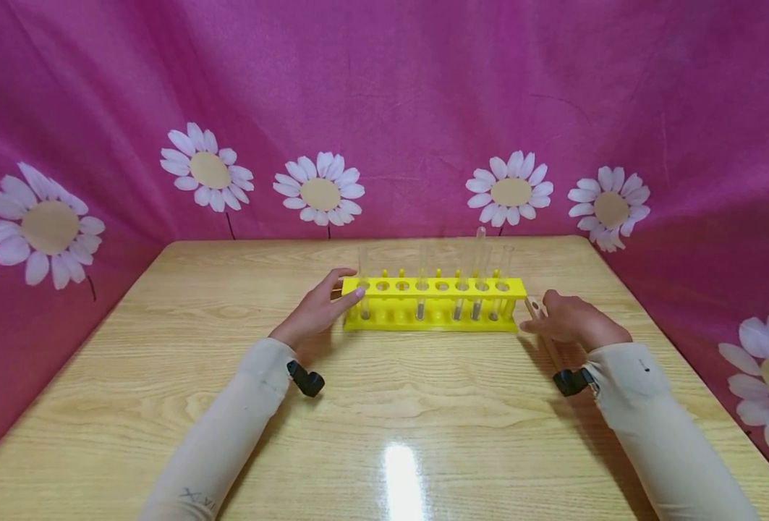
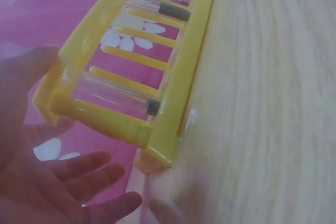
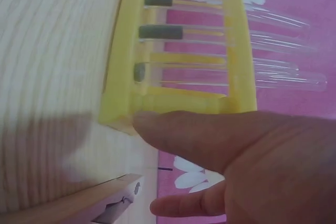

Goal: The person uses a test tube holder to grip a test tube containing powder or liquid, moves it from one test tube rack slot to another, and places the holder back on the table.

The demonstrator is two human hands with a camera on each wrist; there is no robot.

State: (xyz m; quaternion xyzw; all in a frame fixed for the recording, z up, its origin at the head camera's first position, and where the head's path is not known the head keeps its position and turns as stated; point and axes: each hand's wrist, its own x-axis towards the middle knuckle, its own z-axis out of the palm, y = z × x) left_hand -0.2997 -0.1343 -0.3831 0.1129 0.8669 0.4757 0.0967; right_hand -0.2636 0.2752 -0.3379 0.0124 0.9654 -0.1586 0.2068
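Observation:
A yellow test tube rack [image 1: 432, 325] stands upright on the table, holding several clear test tubes [image 1: 420, 307] with dark grey matter at their bottoms. One tube [image 1: 481, 250] reaches higher than the others. At the rack's left end my left hand [image 1: 319, 307] pinches the top plate between thumb and index finger; in the left wrist view its other fingers [image 2: 105, 182] spread loosely below. My right hand [image 1: 576, 322] is by the right end, its thumb [image 3: 178, 132] against or very close to the rack's end. Beside that hand lies a wooden test tube clamp [image 3: 105, 198], partly hidden in the head view.
The light wood-grain table [image 1: 332, 427] carries a bright light reflection near its front. A magenta cloth [image 1: 397, 108] printed with white daisies hangs behind and at both sides. Small dark wrist cameras [image 1: 306, 378] sit on both sleeves.

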